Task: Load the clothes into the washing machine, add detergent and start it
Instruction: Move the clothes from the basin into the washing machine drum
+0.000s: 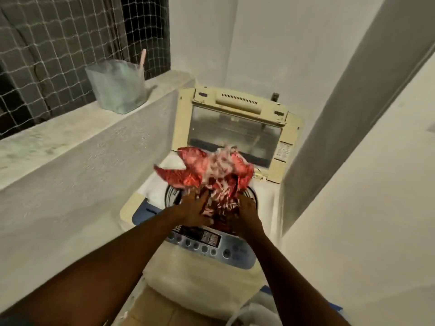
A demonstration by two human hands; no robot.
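Note:
A cream top-loading washing machine [150,201] stands in a narrow nook with its clear lid [235,132] raised upright at the back. Over the dark drum opening [170,195] sits a bundle of red and white patterned clothes [211,170]. My left hand [195,210] presses on the bundle's near left side, my right hand [247,214] grips its near right side. Both hands hold the cloth just above the blue control panel [204,245] with its row of round buttons. Most of the drum is hidden under the cloth.
A low concrete wall [94,161] runs along the left, with a clear plastic tub [117,87] of pale powder and a pink handle on its ledge. Netting covers the window behind. A white wall closes in on the right. A cardboard box [155,309] lies below the machine's front.

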